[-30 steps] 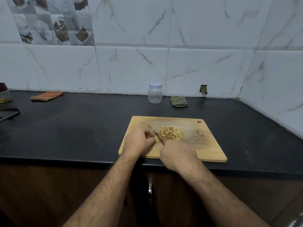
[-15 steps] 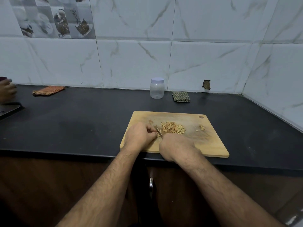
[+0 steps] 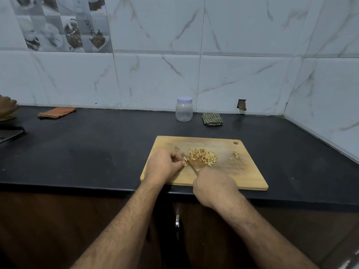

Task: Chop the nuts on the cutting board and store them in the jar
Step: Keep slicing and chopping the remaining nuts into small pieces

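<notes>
A wooden cutting board (image 3: pixel 223 177) lies at the front edge of the black counter (image 3: pixel 97 152). A heap of chopped nuts (image 3: pixel 203 156) sits on its middle, and a few loose bits (image 3: pixel 236 154) lie near its right side. My left hand (image 3: pixel 165 165) rests on the board with curled fingers pinching a nut at the heap's left edge. My right hand (image 3: pixel 213 186) grips a knife (image 3: pixel 191 166) whose blade points up-left to that nut. A clear plastic jar (image 3: pixel 184 109) with a white lid stands shut by the back wall.
A green checked cloth (image 3: pixel 212 119) lies right of the jar. An orange cloth (image 3: pixel 56 112) lies at the back left. Another person's hand (image 3: pixel 7 106) shows at the left edge, above a grey flat object (image 3: pixel 10 134). Tiled walls close the back and right.
The camera view has tilted and shifted a little. My hands stay at the left edge of the heap, the knife blade now lying closer to the nut under my left fingers.
</notes>
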Tool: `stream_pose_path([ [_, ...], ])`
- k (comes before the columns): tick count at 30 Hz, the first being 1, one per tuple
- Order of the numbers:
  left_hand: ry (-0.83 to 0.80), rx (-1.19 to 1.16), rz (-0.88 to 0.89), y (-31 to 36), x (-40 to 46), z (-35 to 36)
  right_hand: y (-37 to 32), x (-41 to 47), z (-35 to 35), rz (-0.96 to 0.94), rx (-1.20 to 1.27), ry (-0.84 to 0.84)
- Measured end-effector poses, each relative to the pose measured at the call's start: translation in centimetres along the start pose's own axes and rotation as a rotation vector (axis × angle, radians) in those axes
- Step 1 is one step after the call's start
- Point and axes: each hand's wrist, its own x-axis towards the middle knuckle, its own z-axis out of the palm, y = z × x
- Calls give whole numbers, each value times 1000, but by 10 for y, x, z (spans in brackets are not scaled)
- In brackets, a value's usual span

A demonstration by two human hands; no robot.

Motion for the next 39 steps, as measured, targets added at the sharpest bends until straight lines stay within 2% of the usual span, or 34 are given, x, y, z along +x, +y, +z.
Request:
stream_pose_path([
  [18,-21,42,1,1,2,-4,-21,15,-9,-27,-83,-13],
  [26,-21,50,2,1,2,-4,0,-5,6,-5,-42,-42],
  [39,-29,63,17,-1,3,-3,-9,6,-4,-35,-16,18],
])
